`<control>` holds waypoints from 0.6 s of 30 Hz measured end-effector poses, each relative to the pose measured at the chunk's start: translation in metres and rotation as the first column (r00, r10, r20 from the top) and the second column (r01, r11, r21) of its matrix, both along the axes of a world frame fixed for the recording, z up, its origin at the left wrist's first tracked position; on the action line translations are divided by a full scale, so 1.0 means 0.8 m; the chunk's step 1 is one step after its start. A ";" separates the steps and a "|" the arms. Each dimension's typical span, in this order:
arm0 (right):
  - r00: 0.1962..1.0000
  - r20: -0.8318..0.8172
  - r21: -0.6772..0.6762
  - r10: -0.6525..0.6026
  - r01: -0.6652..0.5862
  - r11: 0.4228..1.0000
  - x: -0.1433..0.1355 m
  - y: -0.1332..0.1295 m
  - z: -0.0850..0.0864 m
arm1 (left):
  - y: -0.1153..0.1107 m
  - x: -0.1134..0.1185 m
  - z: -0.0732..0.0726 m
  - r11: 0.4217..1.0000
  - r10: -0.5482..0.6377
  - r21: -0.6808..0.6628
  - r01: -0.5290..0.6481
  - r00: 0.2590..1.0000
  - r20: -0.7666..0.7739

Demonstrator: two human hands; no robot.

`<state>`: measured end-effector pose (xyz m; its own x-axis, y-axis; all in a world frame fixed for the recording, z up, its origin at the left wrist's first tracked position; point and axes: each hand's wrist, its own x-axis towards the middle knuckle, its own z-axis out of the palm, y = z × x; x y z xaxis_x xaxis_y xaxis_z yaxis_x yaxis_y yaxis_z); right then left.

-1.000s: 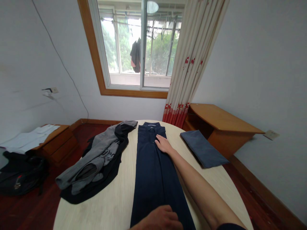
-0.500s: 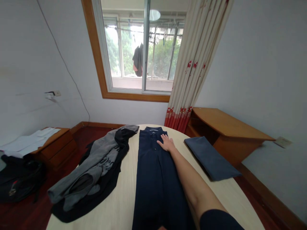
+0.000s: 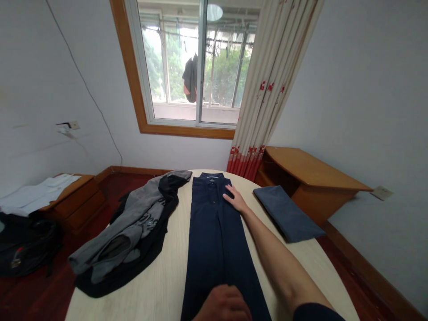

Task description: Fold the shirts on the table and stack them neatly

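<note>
A long, narrow folded dark navy shirt (image 3: 207, 236) lies on the pale round table (image 3: 167, 267), its collar at the far end. My right hand (image 3: 236, 199) rests on the shirt's right edge near the collar, fingers apart. Over the near end of the shirt is my left hand (image 3: 224, 304), with its fingers curled; what they hold, if anything, is hidden. To the left lies a crumpled grey and black garment (image 3: 140, 223). A folded grey-blue cloth (image 3: 289, 214) sits at the table's right side.
Behind the table on the right stands a brown wooden desk (image 3: 314, 167), beside a patterned curtain (image 3: 257, 107). At the left are a small cabinet (image 3: 80, 200) with papers and a black bag (image 3: 25, 245) on the floor.
My left hand has come further into view at the bottom. My right hand has shifted slightly toward the shirt's right edge. The camera's view has moved a little.
</note>
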<state>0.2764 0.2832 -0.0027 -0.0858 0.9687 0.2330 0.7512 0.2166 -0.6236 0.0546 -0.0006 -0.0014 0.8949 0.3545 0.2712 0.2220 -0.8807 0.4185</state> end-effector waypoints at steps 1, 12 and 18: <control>0.998 0.017 0.013 0.057 -0.057 0.998 -0.001 -0.024 -0.001 | 0.002 0.000 0.003 0.998 0.067 -0.016 -0.066 0.997 0.045; 0.883 0.226 -0.099 0.412 -0.400 0.911 -0.028 -0.292 0.026 | 0.027 -0.032 0.032 0.901 0.432 0.019 -0.434 0.892 -0.133; 0.841 0.219 -0.152 0.495 -0.472 0.869 -0.024 -0.407 0.035 | -0.016 -0.059 0.028 0.954 0.297 0.042 -0.295 0.927 -0.229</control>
